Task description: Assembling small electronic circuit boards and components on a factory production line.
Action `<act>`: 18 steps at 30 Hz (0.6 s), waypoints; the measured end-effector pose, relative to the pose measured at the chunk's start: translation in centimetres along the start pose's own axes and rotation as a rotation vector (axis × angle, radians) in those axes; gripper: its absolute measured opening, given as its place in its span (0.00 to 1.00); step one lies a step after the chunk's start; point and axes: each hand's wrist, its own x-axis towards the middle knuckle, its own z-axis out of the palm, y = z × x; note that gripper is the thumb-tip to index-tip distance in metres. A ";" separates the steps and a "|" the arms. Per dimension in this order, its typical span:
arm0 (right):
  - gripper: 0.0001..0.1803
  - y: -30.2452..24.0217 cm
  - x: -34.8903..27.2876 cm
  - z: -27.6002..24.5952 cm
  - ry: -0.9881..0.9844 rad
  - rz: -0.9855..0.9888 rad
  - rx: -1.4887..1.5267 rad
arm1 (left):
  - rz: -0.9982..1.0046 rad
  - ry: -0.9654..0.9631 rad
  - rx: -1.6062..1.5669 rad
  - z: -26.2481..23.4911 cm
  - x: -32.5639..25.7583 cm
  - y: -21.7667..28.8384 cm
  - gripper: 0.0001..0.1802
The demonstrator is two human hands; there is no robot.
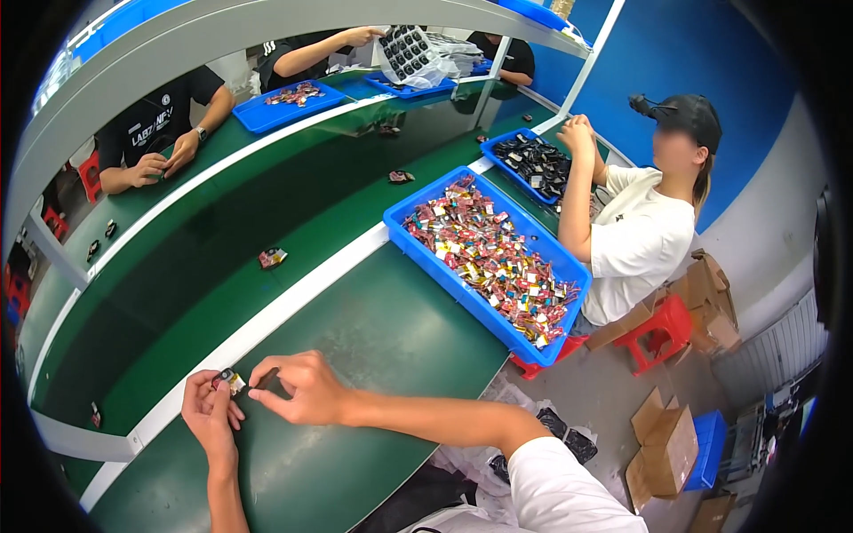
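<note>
Over the near part of the green worktop, my left hand (211, 416) pinches a small black casing (226, 376) between thumb and fingers. Pale and yellowish bits show along the casing's side. Just right of it is my right hand (306, 389), its thumb and index finger curled toward each other in a pinch. Anything between those two fingertips is too small to make out. Further right, a large blue tray (462, 306) holds a heap of small parts (489, 253) in red, white and yellow, apart from both hands.
A dark green belt (329, 209) runs beyond a white rail (275, 311), carrying a few scattered parts (273, 258). A co-worker (640, 231) sits at right beside a blue tray of black pieces (533, 164). Others work across the belt. Red stools (656, 333) and cardboard boxes (665, 449) stand on the floor.
</note>
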 end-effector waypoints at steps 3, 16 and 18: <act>0.07 0.0 -0.1 0.2 -0.024 -0.006 -0.004 | 0.008 -0.016 0.021 0.0 -0.1 0.1 0.06; 0.08 0.0 0.3 0.2 -0.022 0.005 -0.056 | 0.035 0.083 -0.032 0.6 0.2 0.3 0.09; 0.09 0.1 0.2 0.2 -0.020 0.005 -0.057 | 0.023 0.094 -0.044 0.8 0.3 0.4 0.09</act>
